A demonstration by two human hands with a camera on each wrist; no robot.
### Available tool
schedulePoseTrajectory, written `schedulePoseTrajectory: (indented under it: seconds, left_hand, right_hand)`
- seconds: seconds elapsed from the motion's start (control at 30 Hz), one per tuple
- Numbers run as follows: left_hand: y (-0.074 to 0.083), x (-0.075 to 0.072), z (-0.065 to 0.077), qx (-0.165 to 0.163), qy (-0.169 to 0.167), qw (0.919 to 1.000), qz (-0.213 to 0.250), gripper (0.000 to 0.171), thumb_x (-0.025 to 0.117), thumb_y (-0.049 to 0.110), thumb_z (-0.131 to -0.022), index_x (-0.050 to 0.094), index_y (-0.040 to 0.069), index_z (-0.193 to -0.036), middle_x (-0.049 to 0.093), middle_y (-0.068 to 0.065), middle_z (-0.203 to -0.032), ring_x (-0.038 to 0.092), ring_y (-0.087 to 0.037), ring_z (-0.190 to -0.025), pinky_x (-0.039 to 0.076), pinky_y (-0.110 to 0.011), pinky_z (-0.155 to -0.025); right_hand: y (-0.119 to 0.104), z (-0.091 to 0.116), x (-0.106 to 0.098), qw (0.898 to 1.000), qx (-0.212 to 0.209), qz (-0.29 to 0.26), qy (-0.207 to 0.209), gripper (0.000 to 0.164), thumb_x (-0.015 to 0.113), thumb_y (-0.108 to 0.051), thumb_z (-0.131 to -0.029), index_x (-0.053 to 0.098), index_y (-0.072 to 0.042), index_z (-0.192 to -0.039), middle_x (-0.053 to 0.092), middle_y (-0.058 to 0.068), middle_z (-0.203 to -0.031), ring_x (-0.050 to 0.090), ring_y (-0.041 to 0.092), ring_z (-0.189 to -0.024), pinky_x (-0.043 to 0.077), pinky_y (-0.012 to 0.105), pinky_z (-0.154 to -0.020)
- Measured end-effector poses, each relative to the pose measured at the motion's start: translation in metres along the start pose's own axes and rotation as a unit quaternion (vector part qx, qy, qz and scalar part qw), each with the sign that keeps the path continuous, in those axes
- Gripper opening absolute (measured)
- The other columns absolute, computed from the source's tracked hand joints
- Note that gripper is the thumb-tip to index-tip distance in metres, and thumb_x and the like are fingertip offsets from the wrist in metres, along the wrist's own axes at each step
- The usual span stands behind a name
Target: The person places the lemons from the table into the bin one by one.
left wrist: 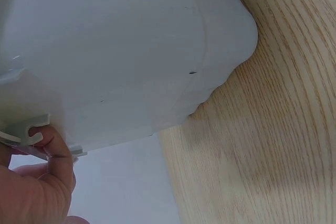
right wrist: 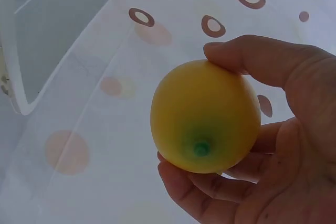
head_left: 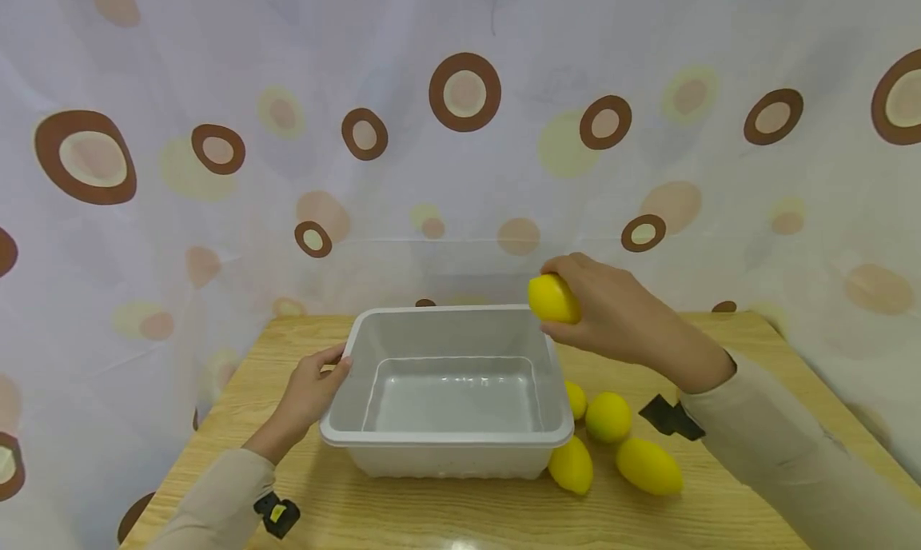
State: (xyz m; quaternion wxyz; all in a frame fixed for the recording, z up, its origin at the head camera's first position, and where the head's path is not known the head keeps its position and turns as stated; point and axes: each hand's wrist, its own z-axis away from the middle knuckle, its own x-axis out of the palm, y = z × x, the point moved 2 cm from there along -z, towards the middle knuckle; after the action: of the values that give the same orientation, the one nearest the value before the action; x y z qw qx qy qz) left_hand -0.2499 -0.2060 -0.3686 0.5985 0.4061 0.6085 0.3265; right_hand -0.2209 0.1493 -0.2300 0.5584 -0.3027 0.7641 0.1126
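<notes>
My right hand (head_left: 612, 310) holds a yellow lemon (head_left: 553, 299) in the air over the right rim of a grey plastic basin (head_left: 446, 439). In the right wrist view the lemon (right wrist: 205, 116) shows a green tip, with the thumb on one side and the fingers curled on the other. At the basin's left side, my left hand (head_left: 311, 390) grips the rim, its fingers hooked on the edge in the left wrist view, where the basin's outer wall (left wrist: 115, 56) fills much of the picture. Inside the basin only its bare bottom shows.
Several more lemons lie on the wooden table (head_left: 432, 518) at the basin's right: one rounder lemon (head_left: 608, 417), one long lemon (head_left: 649, 466), one lemon (head_left: 572, 465) against the basin, and another lemon (head_left: 576, 400) partly hidden. A patterned curtain (head_left: 460, 174) hangs behind.
</notes>
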Motion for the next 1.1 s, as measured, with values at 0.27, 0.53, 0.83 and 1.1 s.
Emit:
schedulePoseTrajectory:
  seconds: [0.27, 0.53, 0.83, 1.1]
  left_hand:
    - [-0.004, 0.0, -0.001, -0.003, -0.006, 1.0, -0.007, 0.045, 0.045, 0.021, -0.094, 0.038, -0.001, -0.133, 0.049, -0.017, -0.111, 0.061, -0.03, -0.091, 0.053, -0.033, -0.063]
    - [-0.006, 0.0, -0.003, 0.002, -0.002, 0.9999, -0.013, 0.046, 0.045, 0.022, -0.094, 0.038, -0.002, -0.132, 0.048, -0.018, -0.111, 0.06, -0.031, -0.093, 0.053, -0.032, -0.063]
    - [-0.003, -0.001, -0.001, 0.007, 0.0, 0.9999, -0.01, 0.048, 0.046, 0.025, -0.093, 0.039, -0.003, -0.131, 0.048, -0.02, -0.113, 0.06, -0.031, -0.092, 0.053, -0.033, -0.063]
    - [-0.001, 0.0, 0.0, 0.006, -0.002, 0.9999, -0.008, 0.046, 0.046, 0.024, -0.093, 0.039, -0.003, -0.131, 0.049, -0.02, -0.113, 0.06, -0.031, -0.092, 0.053, -0.034, -0.063]
  right_hand:
    - [-0.01, -0.032, 0.008, 0.999, -0.024, -0.025, -0.03, 0.049, 0.07, -0.026, -0.074, 0.049, -0.005, -0.112, 0.055, 0.005, -0.097, 0.049, 0.019, -0.075, 0.044, 0.03, -0.063]
    - [-0.025, -0.058, 0.031, 0.995, -0.053, -0.03, -0.079, 0.048, 0.069, -0.024, -0.072, 0.052, -0.004, -0.112, 0.057, 0.004, -0.098, 0.05, 0.018, -0.078, 0.044, 0.03, -0.068]
    - [-0.027, -0.081, 0.063, 0.986, -0.079, -0.05, -0.135, 0.042, 0.069, -0.022, -0.071, 0.055, -0.009, -0.109, 0.057, -0.001, -0.094, 0.049, 0.016, -0.079, 0.041, 0.027, -0.072]
    - [-0.024, -0.093, 0.104, 0.979, -0.077, -0.056, -0.18, 0.045, 0.072, -0.023, -0.071, 0.055, -0.01, -0.111, 0.057, -0.001, -0.097, 0.049, 0.016, -0.085, 0.041, 0.027, -0.08]
